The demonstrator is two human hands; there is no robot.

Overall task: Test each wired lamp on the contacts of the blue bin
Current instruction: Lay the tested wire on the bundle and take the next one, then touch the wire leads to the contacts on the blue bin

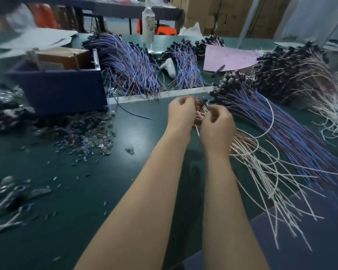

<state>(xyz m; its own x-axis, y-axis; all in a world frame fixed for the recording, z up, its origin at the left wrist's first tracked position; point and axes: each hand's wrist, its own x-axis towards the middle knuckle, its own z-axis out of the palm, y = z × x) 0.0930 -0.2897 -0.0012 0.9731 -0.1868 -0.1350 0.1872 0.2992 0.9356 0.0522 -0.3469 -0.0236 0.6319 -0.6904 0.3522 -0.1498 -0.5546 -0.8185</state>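
Left hand (180,112) and right hand (217,123) hold one bundle of white-wired lamps (242,147) at the centre of the frame.

Nearest, the bundle's loose wire ends fan across the green bench (105,191) at lower right. Each grip is closed on the bundle: left fingers curled at the dark lamp heads, right fingers curled round the wires just below. The blue bin (64,88) stands apart at upper left, touched by neither hand. Blue-wired lamps (281,133) lie heaped just right of the hands. A bottle (148,24) stands at the far edge.
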